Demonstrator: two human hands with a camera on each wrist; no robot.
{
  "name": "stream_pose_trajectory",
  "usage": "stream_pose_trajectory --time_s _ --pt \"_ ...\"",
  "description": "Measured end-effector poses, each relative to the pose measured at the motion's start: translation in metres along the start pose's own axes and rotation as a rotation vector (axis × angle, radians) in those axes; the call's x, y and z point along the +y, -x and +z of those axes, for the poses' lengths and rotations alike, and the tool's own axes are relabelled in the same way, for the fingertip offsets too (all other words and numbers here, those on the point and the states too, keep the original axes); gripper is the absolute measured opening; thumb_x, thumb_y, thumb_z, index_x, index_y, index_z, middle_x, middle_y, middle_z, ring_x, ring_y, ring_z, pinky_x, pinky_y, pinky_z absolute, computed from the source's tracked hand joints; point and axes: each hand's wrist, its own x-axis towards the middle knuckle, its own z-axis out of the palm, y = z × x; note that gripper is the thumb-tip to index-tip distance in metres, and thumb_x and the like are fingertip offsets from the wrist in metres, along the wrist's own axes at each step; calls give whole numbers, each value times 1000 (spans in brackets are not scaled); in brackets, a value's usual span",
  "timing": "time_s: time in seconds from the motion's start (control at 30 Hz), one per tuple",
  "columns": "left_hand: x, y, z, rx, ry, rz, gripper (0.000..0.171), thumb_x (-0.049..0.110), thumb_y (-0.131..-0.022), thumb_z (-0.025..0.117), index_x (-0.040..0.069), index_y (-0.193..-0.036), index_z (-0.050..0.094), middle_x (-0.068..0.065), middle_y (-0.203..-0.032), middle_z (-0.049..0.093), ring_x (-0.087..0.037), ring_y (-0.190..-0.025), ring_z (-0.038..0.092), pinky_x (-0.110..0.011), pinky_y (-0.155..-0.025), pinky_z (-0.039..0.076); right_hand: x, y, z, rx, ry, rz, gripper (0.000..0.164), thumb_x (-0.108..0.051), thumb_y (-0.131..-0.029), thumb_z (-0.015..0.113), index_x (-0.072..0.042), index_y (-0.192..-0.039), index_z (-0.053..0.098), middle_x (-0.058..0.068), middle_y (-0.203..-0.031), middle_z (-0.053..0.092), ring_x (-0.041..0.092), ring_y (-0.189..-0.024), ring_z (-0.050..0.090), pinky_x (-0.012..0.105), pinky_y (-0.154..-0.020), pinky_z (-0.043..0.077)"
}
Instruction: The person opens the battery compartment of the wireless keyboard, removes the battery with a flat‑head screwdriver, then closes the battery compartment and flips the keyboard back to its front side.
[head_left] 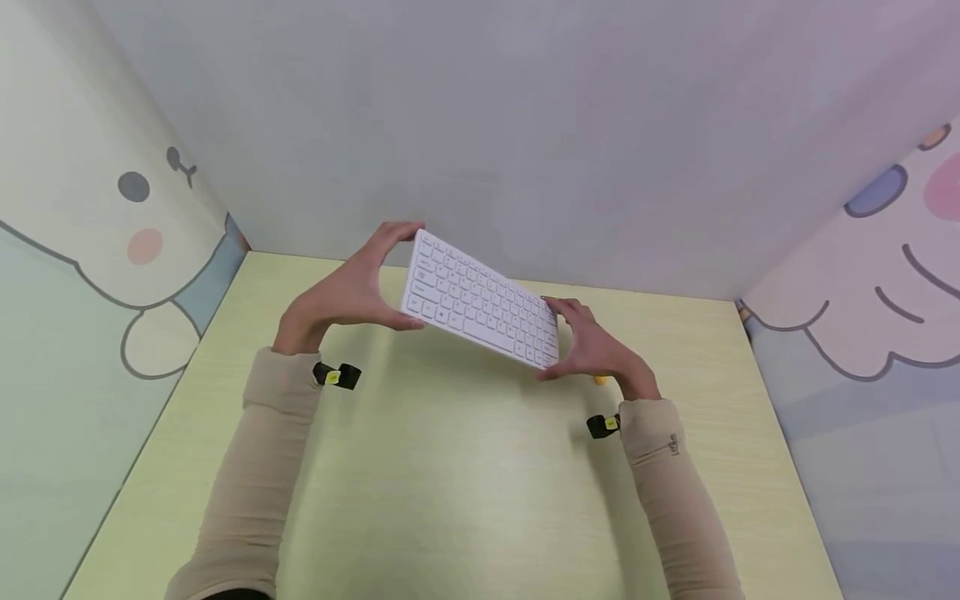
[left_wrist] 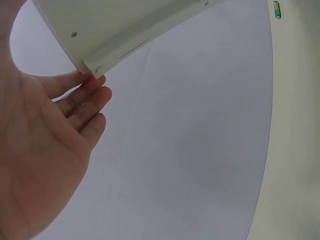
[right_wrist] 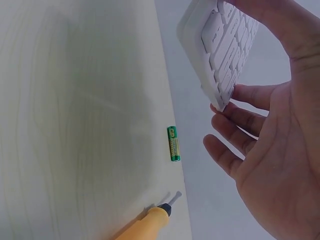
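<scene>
A white keyboard (head_left: pixel 480 304) is held up above the table, tilted, its left end higher in the head view. My left hand (head_left: pixel 352 287) pinches the left end between thumb and fingers. At the right end, my right hand (head_left: pixel 588 342) grips the short edge the same way. The left wrist view shows the keyboard's underside (left_wrist: pixel 115 25), with a small screw near one corner. Keys on the keyboard (right_wrist: pixel 225 50) face the right wrist camera.
On the pale wooden table (head_left: pixel 465 467) lie a green battery (right_wrist: pixel 173 143) and a screwdriver with a yellow-orange handle (right_wrist: pixel 145 225), mostly hidden behind the right hand in the head view. A grey wall (head_left: pixel 480 133) rises behind; cartoon-printed panels (head_left: pixel 90 208) stand at the sides.
</scene>
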Motion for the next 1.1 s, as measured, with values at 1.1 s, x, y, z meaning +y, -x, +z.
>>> stream_pose_trajectory --time_s 1.1 --pt "-67 17 19 -90 -179 -230 125 25 -56 101 10 -158 30 -8 -161 34 -30 -150 29 -57 -125 28 7 -10 5 10 188 76 130 -46 -55 98 -14 -160 28 12 -158 32 34 -138 33 61 -116 34"
